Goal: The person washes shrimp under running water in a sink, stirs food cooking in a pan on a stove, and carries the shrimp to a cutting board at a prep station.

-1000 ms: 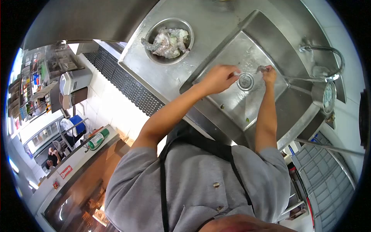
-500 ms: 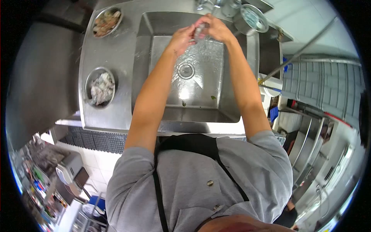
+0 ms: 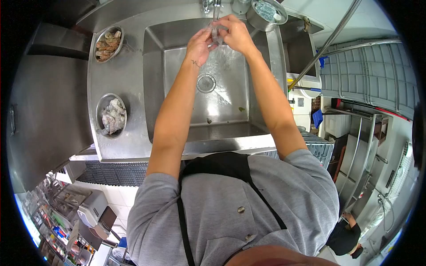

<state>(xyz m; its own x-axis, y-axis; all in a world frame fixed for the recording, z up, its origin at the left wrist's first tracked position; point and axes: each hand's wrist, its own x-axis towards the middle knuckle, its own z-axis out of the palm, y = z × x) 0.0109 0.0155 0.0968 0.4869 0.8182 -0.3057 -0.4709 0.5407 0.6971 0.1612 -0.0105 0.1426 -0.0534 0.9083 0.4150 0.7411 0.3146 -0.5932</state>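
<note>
Left hand (image 3: 199,48) and right hand (image 3: 238,34) grasp small translucent grey shrimp (image 3: 215,34) in fingers, below chrome tap (image 3: 216,9), over rectangular stainless-steel sink (image 3: 177,71), likely so drips drain. Round metal bowls (image 3: 125,116) on steel table (image 3: 133,84) separate brown shrimp (image 3: 108,45) from pale shrimp (image 3: 114,116).

A small piece (image 3: 216,33), greyish and translucent, is held up under the tap (image 3: 216,9), above the far part of the sink (image 3: 177,62); its exact shape is blurred. On the counter (image 3: 133,88), pale, glossy shrimp (image 3: 113,117) are heaped in the near metal bowl (image 3: 102,103). Orange-brown pieces (image 3: 106,45) are contained in the far metal bowl (image 3: 118,50).
</note>
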